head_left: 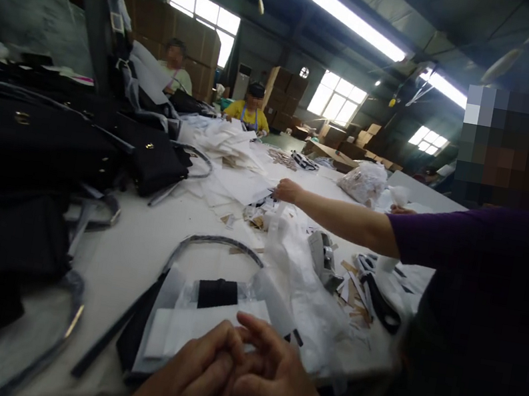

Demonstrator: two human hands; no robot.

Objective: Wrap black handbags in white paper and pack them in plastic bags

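My left hand and my right hand meet at the bottom centre, fingers curled and pressed against each other. They rest on a flat black item wrapped in clear plastic with white paper at the near table edge. I cannot make out anything gripped in either hand. A black square piece lies in the plastic just beyond my fingers. A grey strap arcs behind it.
A person in a purple sleeve at right reaches an arm across the white table toward paper scraps. Black scissors and clear plastic bags lie right of centre. Black handbags pile at left. Two people sit at the far end.
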